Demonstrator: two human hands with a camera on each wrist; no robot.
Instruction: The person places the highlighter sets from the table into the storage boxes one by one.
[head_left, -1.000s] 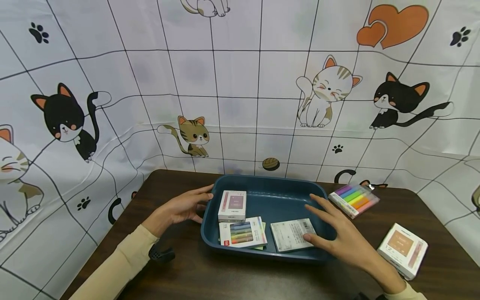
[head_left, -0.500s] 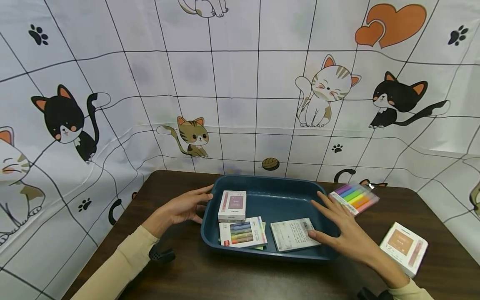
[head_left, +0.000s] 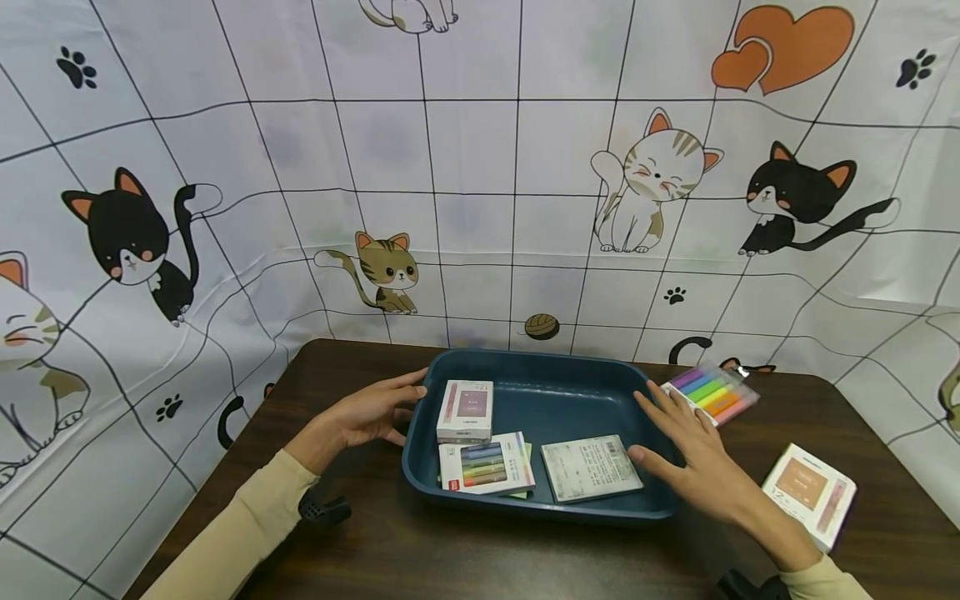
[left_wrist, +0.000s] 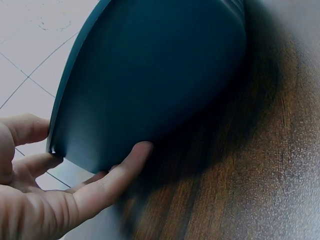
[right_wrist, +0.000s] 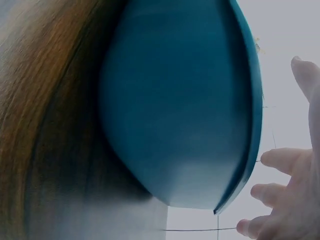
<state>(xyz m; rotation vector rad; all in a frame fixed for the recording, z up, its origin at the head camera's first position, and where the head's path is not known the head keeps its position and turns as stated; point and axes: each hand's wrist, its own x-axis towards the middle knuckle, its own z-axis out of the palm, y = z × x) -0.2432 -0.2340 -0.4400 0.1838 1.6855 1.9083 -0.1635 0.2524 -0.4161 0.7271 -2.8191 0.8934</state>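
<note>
A deep blue tray [head_left: 555, 400] stands on the table. My left hand [head_left: 367, 414] rests at its left end: in the left wrist view the fingertips [left_wrist: 34, 129] touch the rim corner and the thumb lies against the outer wall. Over the tray's right end, my right hand [head_left: 693, 458] is spread, holding nothing; its fingers stand apart from the wall in the right wrist view. Inside the tray lie a white box with a purple panel [head_left: 465, 411], a flat pack showing coloured sticks [head_left: 486, 465] on something light green, and a flat pack covered in print [head_left: 592, 468].
Right of the tray, a clear pack of rainbow-coloured markers [head_left: 716, 394] lies near the table's back edge. A white box with an orange panel [head_left: 812, 496] lies closer, beside my right forearm. A cat-patterned cloth [head_left: 465, 208] hangs behind the dark wooden table [head_left: 465, 550].
My right hand has drawn back to the right, off the printed pack toward the tray's right rim. The left hand and the tray have stayed put.
</note>
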